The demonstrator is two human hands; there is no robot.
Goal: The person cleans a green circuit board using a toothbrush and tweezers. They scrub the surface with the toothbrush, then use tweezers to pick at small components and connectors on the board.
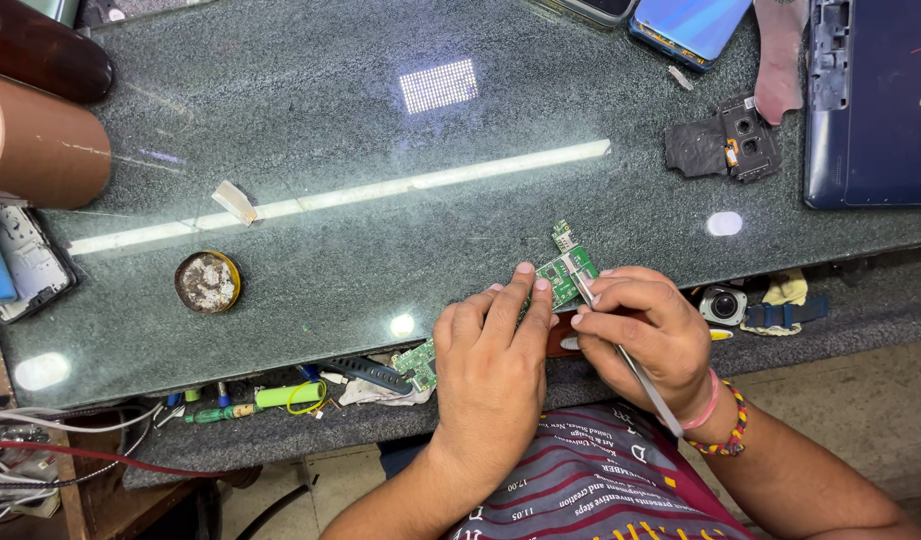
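Fingers of left hand (490,365) on circuit board (565,268)

Small green circuit board (563,270) partly hidden beneath the left hand (490,365); dark blue rectangular device casing (880,110) cropped at right edge.

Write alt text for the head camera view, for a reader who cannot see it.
A person's left hand pins a small green circuit board to a dark glass-topped workbench while the right hand works thin metal tweezers at it. Around lie a round tin, a camera module part and a blue phone back cover.
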